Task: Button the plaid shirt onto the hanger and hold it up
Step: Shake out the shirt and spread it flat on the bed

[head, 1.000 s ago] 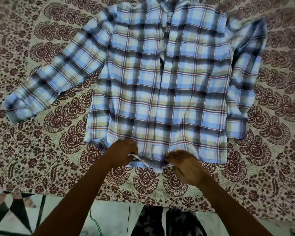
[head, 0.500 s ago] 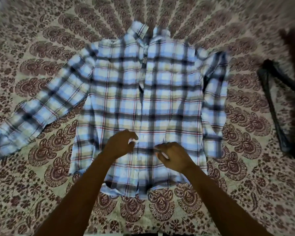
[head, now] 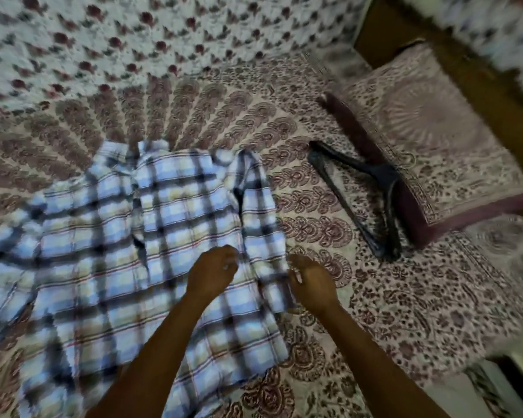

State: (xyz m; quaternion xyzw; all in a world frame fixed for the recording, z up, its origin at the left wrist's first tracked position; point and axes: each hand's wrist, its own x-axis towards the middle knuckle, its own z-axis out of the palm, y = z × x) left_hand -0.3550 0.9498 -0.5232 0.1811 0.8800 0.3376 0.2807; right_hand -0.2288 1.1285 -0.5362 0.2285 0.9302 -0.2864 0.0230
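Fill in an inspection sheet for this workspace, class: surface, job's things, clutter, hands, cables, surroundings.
Surface: bed sheet with a maroon floral print.
Job's things: plaid shirt lying flat, front placket partly gaping; black hanger lying apart to its right, not in the shirt.
Clutter: patterned cushion, which the hanger partly rests against.
Hands: left hand over the shirt, fingers loosely curled, holding nothing visible; right hand at the shirt's right edge; grip unclear through blur.
Cables: nothing seen.
Surroundings: wooden bed frame at upper right.
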